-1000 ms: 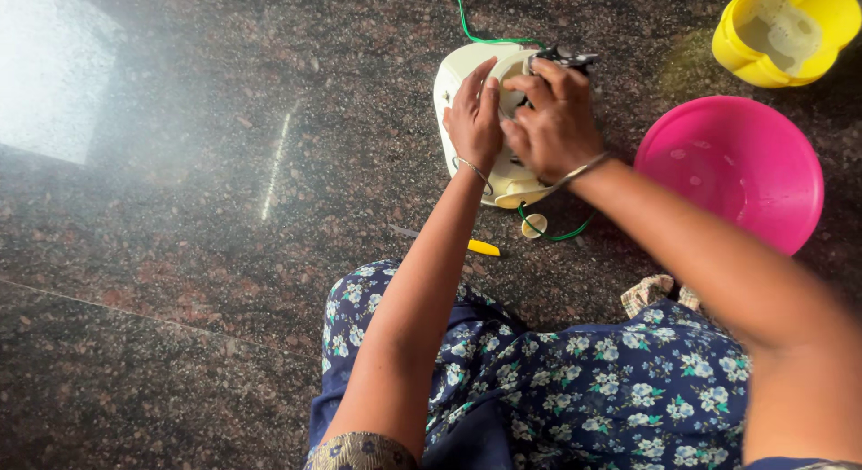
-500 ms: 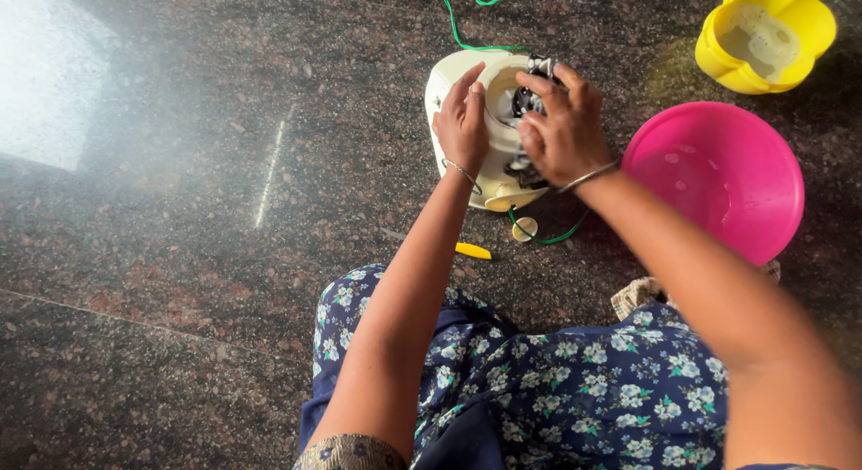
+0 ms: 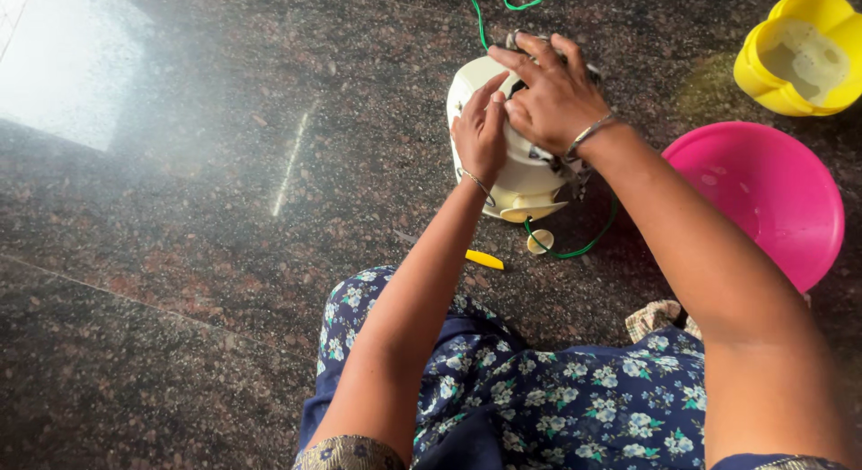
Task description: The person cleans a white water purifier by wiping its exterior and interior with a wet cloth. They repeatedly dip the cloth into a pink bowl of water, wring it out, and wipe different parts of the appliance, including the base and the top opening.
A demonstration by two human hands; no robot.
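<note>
left hand (image 3: 480, 133): pressed flat on cream appliance housing (image 3: 521, 178) | right hand (image 3: 555, 97): fingers spread over its top, grip unclear | pink basin (image 3: 772, 196) just beside

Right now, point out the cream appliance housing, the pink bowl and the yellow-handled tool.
cream appliance housing (image 3: 530, 178): head view, lower side wall.
pink bowl (image 3: 763, 192): head view, inner wall.
yellow-handled tool (image 3: 483, 259): head view, handle on floor.

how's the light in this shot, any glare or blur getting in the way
Head view: a bright washed-out glare patch on the dark stone floor at upper left, with haze spreading right from it. The left hand and right hand on the cream appliance are fairly sharp. The right forearm, close to the lens, is soft. The pink basin and yellow container are evenly lit.
</note>
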